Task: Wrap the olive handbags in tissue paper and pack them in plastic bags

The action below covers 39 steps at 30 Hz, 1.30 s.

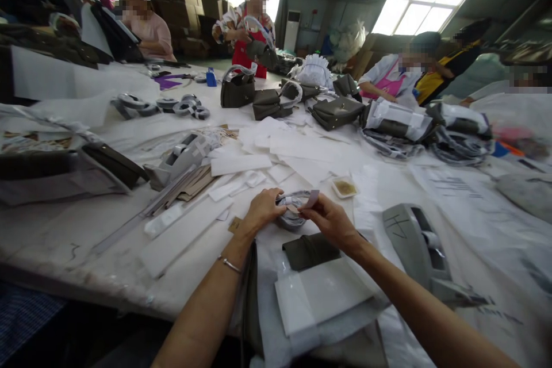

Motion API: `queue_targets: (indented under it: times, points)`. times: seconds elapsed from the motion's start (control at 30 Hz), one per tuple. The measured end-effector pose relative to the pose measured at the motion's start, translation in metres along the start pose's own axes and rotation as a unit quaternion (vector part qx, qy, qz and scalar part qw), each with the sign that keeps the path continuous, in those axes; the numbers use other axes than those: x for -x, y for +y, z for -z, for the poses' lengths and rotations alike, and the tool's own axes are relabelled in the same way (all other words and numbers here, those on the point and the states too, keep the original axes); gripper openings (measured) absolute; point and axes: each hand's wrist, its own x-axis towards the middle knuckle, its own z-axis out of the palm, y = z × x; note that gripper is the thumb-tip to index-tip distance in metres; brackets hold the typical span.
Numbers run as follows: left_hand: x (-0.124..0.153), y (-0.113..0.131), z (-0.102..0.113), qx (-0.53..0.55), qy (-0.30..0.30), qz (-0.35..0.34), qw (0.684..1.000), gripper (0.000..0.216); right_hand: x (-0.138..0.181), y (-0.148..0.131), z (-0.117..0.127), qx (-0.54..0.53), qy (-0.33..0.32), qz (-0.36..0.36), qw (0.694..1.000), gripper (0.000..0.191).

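My left hand (264,210) is closed round a coiled, foam-wrapped strap (292,215) lying on the white table (86,241). My right hand (330,221) pinches a short strip of tape (310,199) just above the coil, its fingers pressed together. A dark olive leather piece (311,250) rests right below my right hand, on top of a white foam sheet (321,293). A thin bracelet sits on my left wrist.
A grey tape dispenser (416,244) stands to my right, another (181,158) to my left. Olive handbags (267,103) and wrapped straps (181,106) crowd the far side. Several other people work across the table. A small tray (345,187) lies nearby.
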Motion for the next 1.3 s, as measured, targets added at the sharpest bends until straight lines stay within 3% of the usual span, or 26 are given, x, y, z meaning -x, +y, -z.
queue_targets:
  times: [0.13,0.3,0.5,0.7,0.87,1.1,1.3]
  points:
    - [-0.002,0.002,0.0,-0.055,-0.013,0.009,0.998,0.024,0.003,0.003,0.001,0.059,-0.031,-0.012,0.998,0.012]
    - [-0.003,0.005,-0.003,-0.09,0.01,0.009,0.996,0.023,0.003,-0.003,0.003,0.06,-0.044,-0.04,0.996,0.01]
    - [0.0,0.005,-0.004,-0.099,0.054,-0.016,0.994,0.021,-0.003,0.005,-0.008,0.177,-0.027,0.107,0.978,0.008]
    - [0.001,-0.003,-0.003,-0.074,0.052,-0.018,0.996,0.032,-0.007,0.022,-0.013,0.309,-0.053,0.161,0.936,0.015]
    - [0.0,-0.005,-0.004,-0.059,0.009,-0.024,0.998,0.027,0.0,0.032,-0.007,0.341,-0.078,0.176,0.92,0.02]
    - [-0.002,-0.005,-0.001,-0.033,-0.046,-0.054,0.997,0.027,-0.011,0.025,-0.014,0.454,-0.039,0.184,0.871,0.015]
    - [0.0,-0.007,0.004,-0.026,-0.054,-0.068,0.996,0.027,-0.034,0.043,-0.013,0.407,-0.066,0.222,0.884,0.018]
